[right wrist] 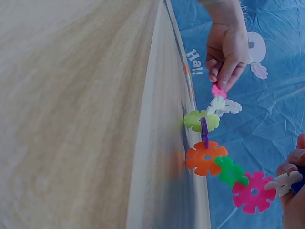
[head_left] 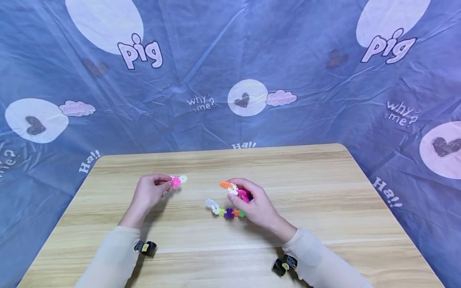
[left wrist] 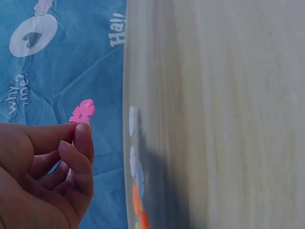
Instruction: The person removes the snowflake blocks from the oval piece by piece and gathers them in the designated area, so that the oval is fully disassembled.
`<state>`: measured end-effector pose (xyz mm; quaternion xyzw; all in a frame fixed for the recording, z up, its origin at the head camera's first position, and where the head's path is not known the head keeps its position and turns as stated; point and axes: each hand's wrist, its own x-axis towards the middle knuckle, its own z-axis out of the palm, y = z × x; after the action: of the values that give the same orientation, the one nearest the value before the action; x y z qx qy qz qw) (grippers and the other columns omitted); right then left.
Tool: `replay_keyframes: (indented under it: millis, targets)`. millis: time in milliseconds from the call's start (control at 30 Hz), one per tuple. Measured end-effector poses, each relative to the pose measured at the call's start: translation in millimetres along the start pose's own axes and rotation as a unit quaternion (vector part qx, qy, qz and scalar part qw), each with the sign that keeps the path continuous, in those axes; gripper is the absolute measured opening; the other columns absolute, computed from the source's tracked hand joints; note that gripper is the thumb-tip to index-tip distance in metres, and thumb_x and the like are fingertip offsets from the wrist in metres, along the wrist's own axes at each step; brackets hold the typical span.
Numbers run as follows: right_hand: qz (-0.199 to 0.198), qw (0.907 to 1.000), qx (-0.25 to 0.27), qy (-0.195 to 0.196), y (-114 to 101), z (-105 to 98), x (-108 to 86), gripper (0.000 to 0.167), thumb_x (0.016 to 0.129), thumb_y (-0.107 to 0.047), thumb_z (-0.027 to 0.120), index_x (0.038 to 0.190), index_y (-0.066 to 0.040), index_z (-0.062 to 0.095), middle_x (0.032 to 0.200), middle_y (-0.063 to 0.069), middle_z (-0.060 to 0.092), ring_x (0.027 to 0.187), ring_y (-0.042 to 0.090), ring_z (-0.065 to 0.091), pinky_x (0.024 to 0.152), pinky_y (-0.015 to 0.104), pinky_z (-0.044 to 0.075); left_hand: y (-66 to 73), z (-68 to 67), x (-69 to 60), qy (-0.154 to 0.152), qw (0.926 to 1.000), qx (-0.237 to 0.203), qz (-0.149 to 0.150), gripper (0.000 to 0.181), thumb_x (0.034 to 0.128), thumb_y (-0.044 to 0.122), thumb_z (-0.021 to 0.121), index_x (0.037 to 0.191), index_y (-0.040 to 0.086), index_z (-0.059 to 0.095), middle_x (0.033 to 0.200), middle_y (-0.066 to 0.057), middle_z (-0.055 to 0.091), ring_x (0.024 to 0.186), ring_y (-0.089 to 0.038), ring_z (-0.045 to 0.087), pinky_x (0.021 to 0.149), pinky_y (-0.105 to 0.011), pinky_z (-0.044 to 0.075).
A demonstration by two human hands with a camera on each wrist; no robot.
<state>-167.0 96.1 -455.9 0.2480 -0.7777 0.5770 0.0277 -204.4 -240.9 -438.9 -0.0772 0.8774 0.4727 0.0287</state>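
Above the pale wood-grain worktop (head_left: 324, 208), the left hand (head_left: 151, 192) pinches a pink flower-shaped plastic disc (head_left: 176, 182); the right hand (head_left: 258, 206) grips a chain of multicoloured notched plastic discs (head_left: 229, 214).

The multicoloured flower-piece chain (head_left: 229, 214) curves, held partway; left of the chain, a notched pink disc (head_left: 176, 182) is pinched.
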Motion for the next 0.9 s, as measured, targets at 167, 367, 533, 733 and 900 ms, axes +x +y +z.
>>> replay_keyframes:
  millis: [167, 367, 533, 733, 900]
  targets:
    - [0.005, 1.0, -0.002, 0.001, 0, 0, -0.2, 0.035, 0.102, -0.013, 0.074, 0.137, -0.012, 0.07, 0.116, 0.011, 0.073, 0.089, 0.011, 0.061, 0.073, 0.024, 0.057, -4.6, 1.4, 7.7, -0.006, 0.9998, 0.02, -0.004, 0.018, 0.101, 0.004, 0.07, 0.115, -0.007, 0.076, 0.091, -0.015, 0.078, 0.068, -0.018, 0.065, 0.054, -0.024, 0.051]
    - [0.004, 1.0, -0.008, 0.002, -1, 0, 0.4, 0.035, 0.102, -0.013, 0.074, 0.137, -0.011, 0.07, 0.115, 0.01, 0.073, 0.087, 0.011, 0.06, 0.072, 0.024, 0.055, -10.7, 2.5, 16.2, -0.013, 0.9989, 0.044, 0.0, 0.014, 0.0985, 0.003, 0.073, 0.108, -0.007, 0.078, 0.083, -0.011, 0.077, 0.069, -0.015, 0.067, 0.056, -0.022, 0.05]
    - [0.005, 0.9999, -0.01, -0.004, -2, 0, 0.8, 0.036, 0.102, -0.013, 0.074, 0.137, -0.011, 0.069, 0.11, 0.008, 0.072, 0.08, 0.01, 0.056, 0.066, 0.024, 0.051, -14.8, 2.4, 21.4, -0.03, 0.9972, 0.068, 0.007, 0.012, 0.0977, 0.002, 0.074, 0.103, -0.008, 0.078, 0.082, -0.011, 0.077, 0.069, -0.013, 0.068, 0.061, -0.022, 0.051]
    - [0.003, 0.9998, -0.018, -0.005, -2, -1, 1.2, 0.038, 0.101, -0.014, 0.075, 0.139, -0.011, 0.069, 0.103, 0.005, 0.069, 0.072, 0.007, 0.049, 0.059, 0.023, 0.046, -14.7, 2.1, 24.6, -0.037, 0.9931, 0.11, 0.015, 0.012, 0.0978, 0.004, 0.074, 0.103, -0.006, 0.079, 0.085, -0.012, 0.078, 0.075, -0.016, 0.069, 0.07, -0.027, 0.051]
    - [-0.001, 0.9999, -0.016, -0.007, -1, -1, 1.2, 0.038, 0.101, -0.013, 0.074, 0.138, -0.01, 0.069, 0.103, 0.007, 0.069, 0.072, 0.006, 0.05, 0.059, 0.023, 0.047, -13.2, 2.4, 26.9, -0.033, 0.9877, 0.15, 0.029, 0.012, 0.0968, 0.007, 0.075, 0.102, -0.002, 0.08, 0.09, -0.012, 0.079, 0.086, -0.024, 0.069, 0.076, -0.032, 0.051]
